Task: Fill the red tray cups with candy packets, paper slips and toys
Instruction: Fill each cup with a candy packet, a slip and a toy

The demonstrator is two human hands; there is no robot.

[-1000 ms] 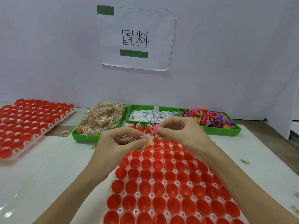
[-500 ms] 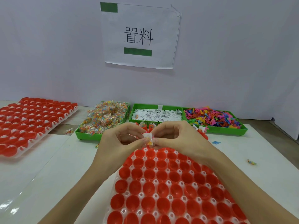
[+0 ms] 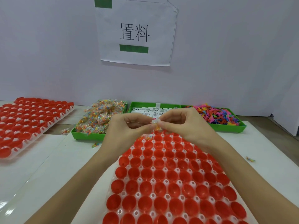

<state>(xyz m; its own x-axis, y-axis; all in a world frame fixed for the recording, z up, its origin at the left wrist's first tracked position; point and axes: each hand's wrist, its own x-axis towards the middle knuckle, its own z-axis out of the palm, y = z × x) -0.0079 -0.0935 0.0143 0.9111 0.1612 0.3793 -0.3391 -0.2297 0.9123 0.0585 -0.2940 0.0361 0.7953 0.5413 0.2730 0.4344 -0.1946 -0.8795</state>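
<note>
Head view: left hand and right hand both pinching one candy packet plus slip, above red tray far rows. Filling step; next: drop into an empty cup.

Left hand and right hand pinch a small packet above the red tray.

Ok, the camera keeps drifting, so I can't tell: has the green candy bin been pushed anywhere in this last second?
No. The candy bin still sits against the left side of the slip bin, with the stray packet off its front left corner as before.
</note>
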